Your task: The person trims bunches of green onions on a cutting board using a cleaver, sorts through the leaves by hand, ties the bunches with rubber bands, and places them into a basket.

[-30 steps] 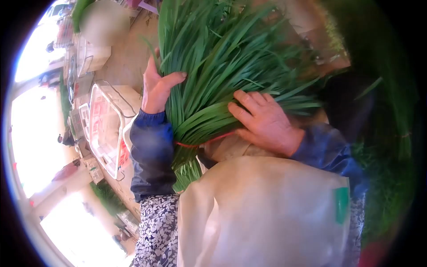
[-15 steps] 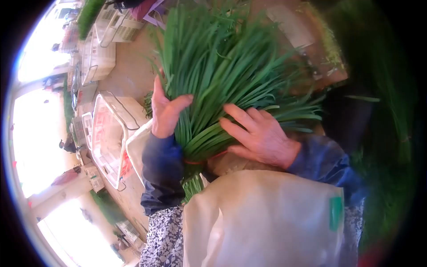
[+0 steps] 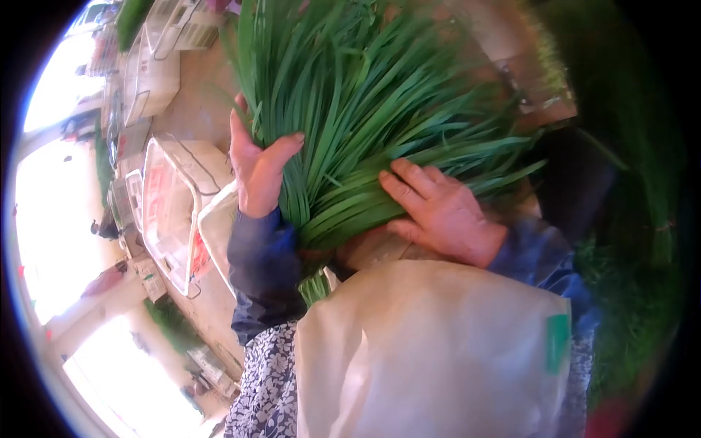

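A large bunch of long flat green leaves, which look like garlic chives, fans out upward and to the right in front of me. My left hand cups its left edge, thumb over the front and the other fingers extended along the side, with leaves between them. On the lower right of the leaves rests my right hand, palm down, its fingers stretched and slightly spread. The narrow lower end of the bunch is partly hidden behind a pale apron.
White plastic crates stand on the floor at the left, one with reddish contents. More pale crates lie farther up. Dark green foliage fills the blurred right side. A brown board with yellowish bits is at the upper right.
The leaves have fanned wider, reaching higher and farther right. My left hand has shifted slightly left and up, my right hand slightly right. The red band visible earlier at the bunch's base is now mostly hidden.
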Demonstrator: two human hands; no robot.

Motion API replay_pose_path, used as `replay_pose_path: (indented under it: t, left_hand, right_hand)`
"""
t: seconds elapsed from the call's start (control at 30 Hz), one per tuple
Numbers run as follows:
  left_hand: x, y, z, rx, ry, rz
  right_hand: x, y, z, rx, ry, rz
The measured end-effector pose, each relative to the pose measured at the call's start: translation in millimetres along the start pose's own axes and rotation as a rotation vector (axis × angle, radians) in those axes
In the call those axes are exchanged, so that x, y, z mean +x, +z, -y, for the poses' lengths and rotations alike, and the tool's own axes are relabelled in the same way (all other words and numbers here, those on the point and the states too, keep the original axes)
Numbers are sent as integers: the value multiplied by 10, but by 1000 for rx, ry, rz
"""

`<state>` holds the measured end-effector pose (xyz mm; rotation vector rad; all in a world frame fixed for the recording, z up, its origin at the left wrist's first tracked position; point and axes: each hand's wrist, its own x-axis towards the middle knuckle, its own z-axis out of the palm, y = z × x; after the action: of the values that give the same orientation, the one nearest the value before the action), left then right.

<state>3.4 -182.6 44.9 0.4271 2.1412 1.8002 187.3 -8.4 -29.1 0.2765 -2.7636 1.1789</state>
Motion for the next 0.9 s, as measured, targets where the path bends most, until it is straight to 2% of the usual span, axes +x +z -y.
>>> replay_pose_path:
  t: [0.07,0.17,0.23,0.33,0.5,0.67,0.9]
  left_hand:
    - [-31,-13,7,61,-7,-11]
    - [-38,20,19,-20,8,1]
    - [-33,9,62,-40,-5,-3]
    - [-10,16,52,-12,17,25]
    - [3,19,52,-11,-4,20]
    - [-6,23,38,-5,-1,10]
    - [24,-11,48,-10,-5,51]
  right_hand:
    - [3,22,11,-7,-15,5]
    - [69,-1,4,13,-40,-58]
    - [194,13,-3,139,73,-227]
    - [471,-151,-12,47,109,-207]
    - [708,-80,-136,-69,14,-173]
    - [807,-101,-78,-244,-93,-274]
    - [906,-44,-134,-256,-101,-263]
